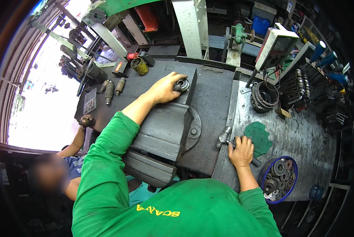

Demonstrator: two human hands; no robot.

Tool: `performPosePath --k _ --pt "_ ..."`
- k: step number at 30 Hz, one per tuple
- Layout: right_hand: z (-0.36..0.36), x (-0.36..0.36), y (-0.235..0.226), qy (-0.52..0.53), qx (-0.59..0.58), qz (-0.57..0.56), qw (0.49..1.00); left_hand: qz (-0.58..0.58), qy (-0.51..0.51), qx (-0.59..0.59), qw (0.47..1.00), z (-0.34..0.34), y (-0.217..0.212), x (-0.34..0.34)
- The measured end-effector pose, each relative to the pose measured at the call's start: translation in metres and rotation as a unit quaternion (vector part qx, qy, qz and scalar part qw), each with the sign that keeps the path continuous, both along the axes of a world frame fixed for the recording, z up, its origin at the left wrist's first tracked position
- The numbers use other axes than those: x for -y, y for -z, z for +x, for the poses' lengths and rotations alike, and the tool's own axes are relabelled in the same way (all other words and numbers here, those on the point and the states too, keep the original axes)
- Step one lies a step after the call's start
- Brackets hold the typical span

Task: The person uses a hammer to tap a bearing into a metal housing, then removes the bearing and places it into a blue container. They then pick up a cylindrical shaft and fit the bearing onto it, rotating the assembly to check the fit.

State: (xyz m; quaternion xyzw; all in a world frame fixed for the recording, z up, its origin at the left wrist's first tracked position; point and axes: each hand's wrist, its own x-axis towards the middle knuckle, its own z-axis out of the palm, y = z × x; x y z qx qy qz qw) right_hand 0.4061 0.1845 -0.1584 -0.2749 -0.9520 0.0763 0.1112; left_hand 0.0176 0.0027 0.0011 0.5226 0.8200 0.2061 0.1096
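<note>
My left hand (166,88) is closed around a round metal bearing (182,84) that rests on the flat rear block of a large bench vise (159,132). Its thumb and fingers curl over the ring's near and far sides. Over on the right, my right hand (242,153) grips a hammer lying across the steel bench top. The hammer's head (224,136) points away to the left, and its dark handle runs under my palm. A green rag (258,138) lies just beyond that hand. Near my right forearm stands a blue-rimmed bowl (296,173) full of bearings and rings.
At the left, a co-worker's hand (86,120) holds a cylindrical metal part. Several metal cylinders (109,92), a clear compartment box (90,101) and a yellow can (139,66) stand beyond. Stacked dark rings (264,97) and hanging tools occupy the right.
</note>
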Motion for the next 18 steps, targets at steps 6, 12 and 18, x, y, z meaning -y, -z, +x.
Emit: performPosePath --k 6,12,18 --pt "-0.001 0.000 0.001 0.000 0.003 0.008 1.000 -0.026 -0.108 -0.028 0.993 0.008 -0.007 -0.003" --pt "-0.001 0.000 0.003 0.001 0.006 0.016 1.000 -0.075 -0.169 0.033 0.982 0.004 -0.012 -0.009" --pt "-0.001 0.000 0.004 0.004 0.009 0.015 1.000 -0.033 -0.145 -0.002 0.989 0.000 -0.004 -0.004"
